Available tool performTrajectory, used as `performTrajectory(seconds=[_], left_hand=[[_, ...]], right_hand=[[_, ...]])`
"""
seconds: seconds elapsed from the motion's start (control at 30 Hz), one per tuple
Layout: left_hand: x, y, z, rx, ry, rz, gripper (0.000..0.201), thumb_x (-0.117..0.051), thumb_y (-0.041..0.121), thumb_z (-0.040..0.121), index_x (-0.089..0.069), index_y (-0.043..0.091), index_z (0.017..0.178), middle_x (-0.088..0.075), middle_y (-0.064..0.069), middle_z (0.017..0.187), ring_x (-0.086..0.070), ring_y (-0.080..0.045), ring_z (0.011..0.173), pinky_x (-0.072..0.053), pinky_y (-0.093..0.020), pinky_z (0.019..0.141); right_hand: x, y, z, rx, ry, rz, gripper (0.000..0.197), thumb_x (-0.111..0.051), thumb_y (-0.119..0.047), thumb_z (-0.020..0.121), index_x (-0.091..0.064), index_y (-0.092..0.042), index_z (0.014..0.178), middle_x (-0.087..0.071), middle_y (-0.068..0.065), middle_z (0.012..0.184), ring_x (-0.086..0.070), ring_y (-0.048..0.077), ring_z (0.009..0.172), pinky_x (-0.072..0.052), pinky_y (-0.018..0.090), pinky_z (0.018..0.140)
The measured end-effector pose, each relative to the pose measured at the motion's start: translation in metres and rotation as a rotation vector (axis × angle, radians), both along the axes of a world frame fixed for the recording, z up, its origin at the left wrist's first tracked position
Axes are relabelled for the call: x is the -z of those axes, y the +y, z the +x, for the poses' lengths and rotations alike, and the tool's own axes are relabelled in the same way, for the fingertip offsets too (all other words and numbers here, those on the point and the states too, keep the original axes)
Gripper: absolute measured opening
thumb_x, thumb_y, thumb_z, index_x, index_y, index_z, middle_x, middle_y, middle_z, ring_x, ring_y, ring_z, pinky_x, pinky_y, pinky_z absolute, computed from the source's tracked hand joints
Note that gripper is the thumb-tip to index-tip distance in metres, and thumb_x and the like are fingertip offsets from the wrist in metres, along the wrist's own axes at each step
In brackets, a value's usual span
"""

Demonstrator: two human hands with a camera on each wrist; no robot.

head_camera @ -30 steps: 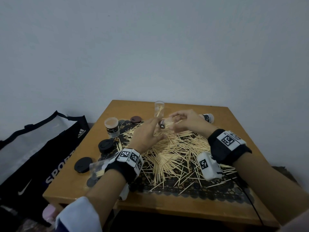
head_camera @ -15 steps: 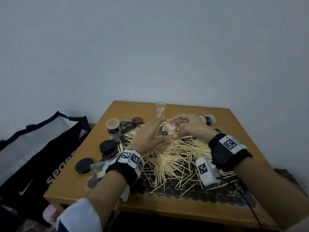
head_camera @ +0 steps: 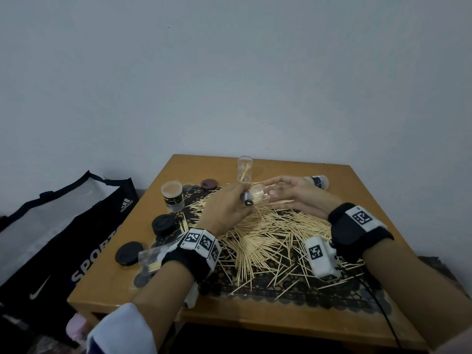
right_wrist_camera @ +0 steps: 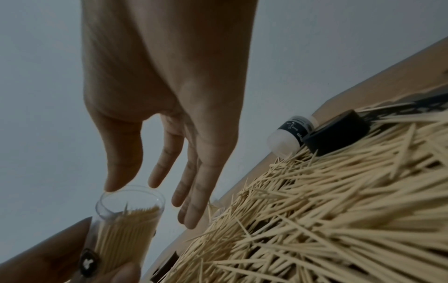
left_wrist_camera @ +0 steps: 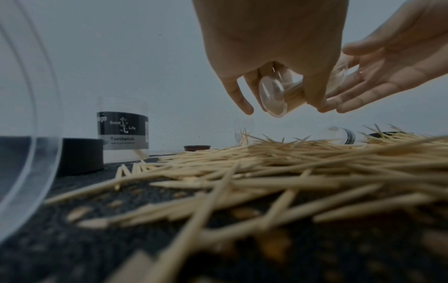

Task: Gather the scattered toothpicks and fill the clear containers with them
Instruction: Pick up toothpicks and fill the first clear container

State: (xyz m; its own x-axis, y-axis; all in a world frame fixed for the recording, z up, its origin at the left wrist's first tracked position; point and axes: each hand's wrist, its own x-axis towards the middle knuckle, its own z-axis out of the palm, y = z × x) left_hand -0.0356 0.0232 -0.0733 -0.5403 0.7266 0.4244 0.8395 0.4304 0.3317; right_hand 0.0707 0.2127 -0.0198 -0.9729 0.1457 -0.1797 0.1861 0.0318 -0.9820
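Note:
My left hand (head_camera: 224, 205) grips a clear container (head_camera: 258, 196) packed with toothpicks and holds it tilted on its side above the pile. In the left wrist view the left hand (left_wrist_camera: 266, 53) wraps its fingers round the container (left_wrist_camera: 276, 97), base towards the camera. My right hand (head_camera: 293, 192) is at the container's mouth with straight fingers. In the right wrist view the right hand (right_wrist_camera: 169, 114) has its thumb on the rim of the container (right_wrist_camera: 128, 220). Loose toothpicks (head_camera: 268, 233) lie heaped on a black lace mat (head_camera: 281, 290).
The wooden table (head_camera: 107, 284) carries an upright clear container (head_camera: 245, 168) with a few toothpicks, a labelled jar (head_camera: 172, 195), a jar lying at the back right (head_camera: 316, 181), black lids (head_camera: 163, 223) and a brown lid (head_camera: 209, 184). A black bag (head_camera: 63, 238) stands left of the table.
Both hands and the held container have shifted slightly right and lower over the pile. The container now lies more on its side, with the right hand still at its mouth.

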Motion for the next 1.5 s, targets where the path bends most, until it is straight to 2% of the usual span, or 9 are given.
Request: performTrajectory(seconds=[0.3,0.43,0.5,0.6,0.67,0.77,0.9,1.23,1.5], left_hand=[[-0.002,0.001,0.003,0.053,-0.018,0.027,0.050,-0.068,0.047,0.085,-0.053,0.019,0.123,-0.062,0.007,0.111,-0.058,-0.009,0.095,-0.042,-0.021,0.073],[-0.003,0.000,0.003,-0.004,-0.002,0.031,0.054,-0.069,0.047,0.084,-0.053,0.018,0.127,-0.062,0.005,0.116,-0.059,-0.012,0.100,-0.044,-0.023,0.074],[-0.004,-0.001,0.003,-0.080,0.014,0.045,0.054,-0.069,0.044,0.086,-0.053,0.016,0.129,-0.062,0.003,0.118,-0.059,-0.014,0.103,-0.046,-0.025,0.074],[-0.007,-0.004,0.002,-0.210,0.013,0.089,0.048,-0.068,0.038,0.087,-0.053,0.017,0.128,-0.061,0.003,0.118,-0.056,-0.016,0.107,-0.037,-0.024,0.071],[-0.007,-0.005,0.002,-0.249,0.021,0.087,0.047,-0.068,0.037,0.087,-0.053,0.018,0.127,-0.060,0.002,0.118,-0.055,-0.017,0.108,-0.035,-0.026,0.069],[-0.006,-0.005,0.002,-0.255,0.007,0.060,0.047,-0.068,0.037,0.087,-0.053,0.017,0.126,-0.061,0.001,0.117,-0.056,-0.019,0.108,-0.040,-0.029,0.071],[-0.007,-0.004,0.002,-0.248,-0.005,0.035,0.047,-0.068,0.037,0.087,-0.052,0.017,0.126,-0.060,0.002,0.116,-0.055,-0.018,0.108,-0.038,-0.028,0.070],[-0.007,-0.004,0.003,-0.237,-0.010,0.026,0.048,-0.068,0.039,0.087,-0.051,0.018,0.126,-0.060,0.004,0.116,-0.056,-0.015,0.108,-0.041,-0.028,0.073],[-0.008,-0.004,0.004,-0.243,-0.012,0.018,0.049,-0.068,0.040,0.087,-0.052,0.018,0.127,-0.060,0.003,0.117,-0.055,-0.016,0.108,-0.040,-0.027,0.072]], right_hand=[[0.008,-0.006,-0.002,0.026,-0.043,0.019,0.046,-0.076,-0.013,0.067,-0.061,-0.006,0.110,-0.066,0.019,0.113,-0.066,0.031,0.105,-0.055,0.043,0.090],[0.005,-0.011,-0.003,0.089,0.014,0.104,0.036,-0.073,-0.015,0.079,-0.060,-0.003,0.111,-0.069,0.015,0.106,-0.068,0.024,0.089,-0.059,0.036,0.077],[0.005,-0.010,-0.006,0.178,0.044,0.192,0.029,-0.069,-0.017,0.086,-0.061,-0.003,0.110,-0.067,0.014,0.104,-0.065,0.020,0.081,-0.060,0.032,0.068],[0.012,-0.008,-0.012,0.191,0.064,0.579,0.019,-0.071,-0.018,0.086,-0.065,-0.010,0.102,-0.066,0.008,0.099,-0.062,0.015,0.080,-0.054,0.025,0.058],[0.018,-0.011,-0.015,0.069,0.025,0.847,0.026,-0.074,-0.022,0.083,-0.066,-0.015,0.107,-0.064,0.004,0.109,-0.061,0.015,0.095,-0.053,0.028,0.075],[0.022,-0.023,-0.018,-0.172,-0.075,1.126,0.060,-0.071,-0.041,0.083,-0.050,-0.017,0.134,-0.050,0.003,0.139,-0.046,0.018,0.126,-0.039,0.038,0.104],[0.028,-0.032,-0.022,-0.292,-0.164,1.263,0.090,-0.070,-0.055,0.078,-0.031,-0.016,0.148,-0.039,0.004,0.149,-0.037,0.022,0.135,-0.034,0.044,0.110],[0.030,-0.034,-0.024,-0.285,-0.075,1.478,0.052,-0.064,-0.050,0.084,-0.057,-0.018,0.125,-0.055,0.002,0.117,-0.050,0.022,0.113,-0.036,0.038,0.093],[0.027,-0.038,-0.019,-0.409,0.016,1.667,0.035,-0.055,-0.036,0.093,-0.054,-0.015,0.120,-0.058,0.002,0.120,-0.051,0.019,0.116,-0.029,0.042,0.103]])
